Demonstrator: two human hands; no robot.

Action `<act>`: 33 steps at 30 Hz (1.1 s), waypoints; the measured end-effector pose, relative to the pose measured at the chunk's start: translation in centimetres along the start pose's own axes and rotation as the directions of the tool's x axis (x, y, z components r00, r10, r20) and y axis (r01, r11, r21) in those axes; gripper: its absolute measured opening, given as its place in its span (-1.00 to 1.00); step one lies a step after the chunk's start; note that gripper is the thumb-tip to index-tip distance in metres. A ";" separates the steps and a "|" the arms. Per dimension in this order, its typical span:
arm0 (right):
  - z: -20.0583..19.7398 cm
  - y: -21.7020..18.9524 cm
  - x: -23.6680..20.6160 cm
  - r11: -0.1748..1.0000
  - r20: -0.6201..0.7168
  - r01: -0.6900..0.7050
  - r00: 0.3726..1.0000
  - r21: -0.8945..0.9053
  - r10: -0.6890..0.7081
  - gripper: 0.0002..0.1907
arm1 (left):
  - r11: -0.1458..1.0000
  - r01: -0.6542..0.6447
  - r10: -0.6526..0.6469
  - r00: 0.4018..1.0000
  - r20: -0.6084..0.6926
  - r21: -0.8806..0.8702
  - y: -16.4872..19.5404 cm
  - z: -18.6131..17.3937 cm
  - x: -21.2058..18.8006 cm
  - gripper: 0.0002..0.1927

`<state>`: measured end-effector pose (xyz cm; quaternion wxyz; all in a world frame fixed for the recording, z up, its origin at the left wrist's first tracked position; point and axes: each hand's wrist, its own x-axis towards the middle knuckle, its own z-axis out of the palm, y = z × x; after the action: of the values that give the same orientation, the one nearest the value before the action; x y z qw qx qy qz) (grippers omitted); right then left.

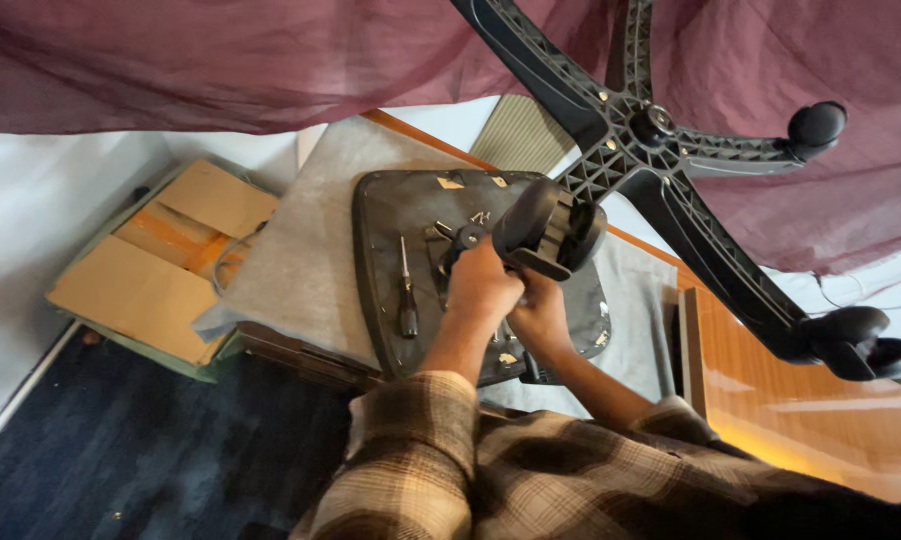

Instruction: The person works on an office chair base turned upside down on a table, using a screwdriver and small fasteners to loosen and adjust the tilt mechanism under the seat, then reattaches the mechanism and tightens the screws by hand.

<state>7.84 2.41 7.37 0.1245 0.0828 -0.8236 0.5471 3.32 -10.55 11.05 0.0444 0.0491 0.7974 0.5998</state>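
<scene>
So the office chair is flipped upside down, with the seat (391, 250) lying face-down on a grey cloth (306, 260) spread over a table or bench. That puts the underside in easy reach, and the cloth probably keeps the seat from getting scuffed. The star-shaped wheel base (661, 135) sticks up toward the camera, with one caster (549, 228) hanging right over the hands and two more off to the right.

Both hands are down at the middle of the seat, where the metal mechanism bolts on. The left hand (483, 288) is curled closed around something dark at that mechanism, looks like a knob or lever, but the caster and the fingers hide most of it, so I can't say exactly what. The right hand (543, 318) is tucked just beside and below it, fingers bent in and pressed against the same part of the seat. Whether it's actually gripping something or just bracing, I can't tell. Having the two hands that close together looks like one steadies while the other works.

A screwdriver (407, 290) lies loose on the seat just left of the hands, handle toward the person, so it's easy to grab. An opened cardboard box (161, 260) sits on the floor off to the left, and a dark red curtain (221, 60) hangs across the top.
</scene>
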 end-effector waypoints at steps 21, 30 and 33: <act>-1.0 0.7 1.6 0.998 -0.134 -0.058 0.989 0.011 0.059 -0.77 | 0.993 0.095 -0.102 0.987 -0.120 -0.068 1.9 0.8 -0.4 -0.53; -1.0 -1.4 0.5 0.976 -0.110 -0.201 0.972 0.090 0.210 -0.79 | 0.999 0.016 -0.018 0.998 -0.059 -0.035 0.8 1.4 0.1 -0.63; -1.4 -1.6 1.1 0.978 -0.106 -0.184 0.975 0.099 0.194 -0.79 | 0.999 0.024 -0.028 0.995 -0.093 -0.043 1.5 1.5 0.1 -0.64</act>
<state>7.39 3.06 9.63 0.1154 -0.0223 -0.7940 0.5964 3.49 -8.72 12.08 0.0157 0.0094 0.7865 0.6173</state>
